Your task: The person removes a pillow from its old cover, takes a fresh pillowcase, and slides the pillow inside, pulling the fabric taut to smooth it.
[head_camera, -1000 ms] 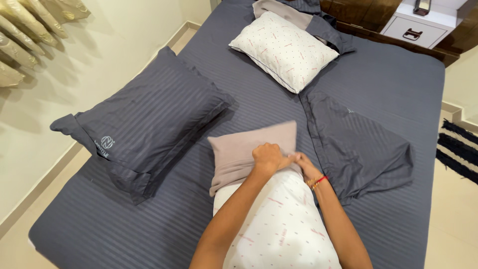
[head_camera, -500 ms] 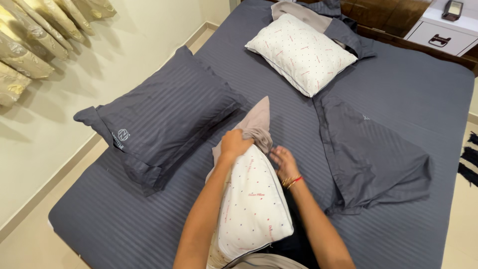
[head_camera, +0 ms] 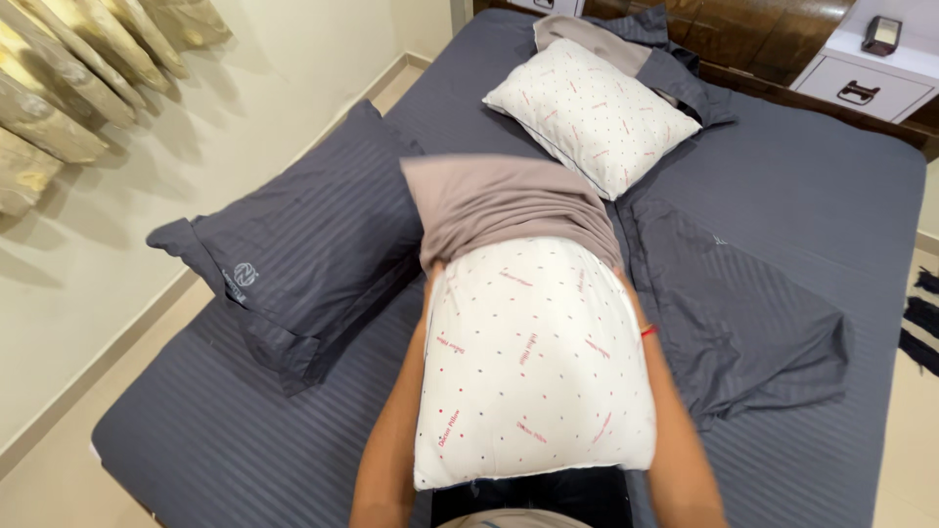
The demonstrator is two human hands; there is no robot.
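Holding the white pillow (head_camera: 533, 362) upright at 6 o'clock w/ a taupe cover (head_camera: 509, 205) bunched over its top; both hands are hidden behind it, grip can't be told. Judging: keep cover edges even, work both sides down together

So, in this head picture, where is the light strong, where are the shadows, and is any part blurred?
Head view: light is brightest on the curtain and wall at upper left. A soft shadow lies beside the dark pillow on the bed. The held pillow is evenly lit, without glare. The taupe cover looks slightly blurred. Both hands are hidden behind the pillow.
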